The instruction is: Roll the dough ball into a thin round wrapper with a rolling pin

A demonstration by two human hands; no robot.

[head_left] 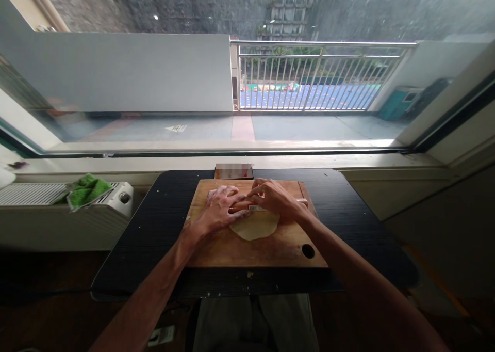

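A flat round of pale dough (255, 225) lies on a wooden cutting board (266, 251) on a small black table (348, 223). A thin wooden rolling pin (247, 206) lies across the dough's far edge, mostly hidden under my hands. My left hand (218, 207) presses flat on the pin's left part, fingers spread and dusted with flour. My right hand (273, 197) rests on the pin's right part with the fingers stretched over it; the pin's right end (302, 201) sticks out past it.
A small box (233, 171) stands at the board's far edge. A radiator (58, 207) with a green cloth (87, 189) on it is at the left. A wide window with a sill runs behind the table. The board has a round hole (308, 251) near its front right corner.
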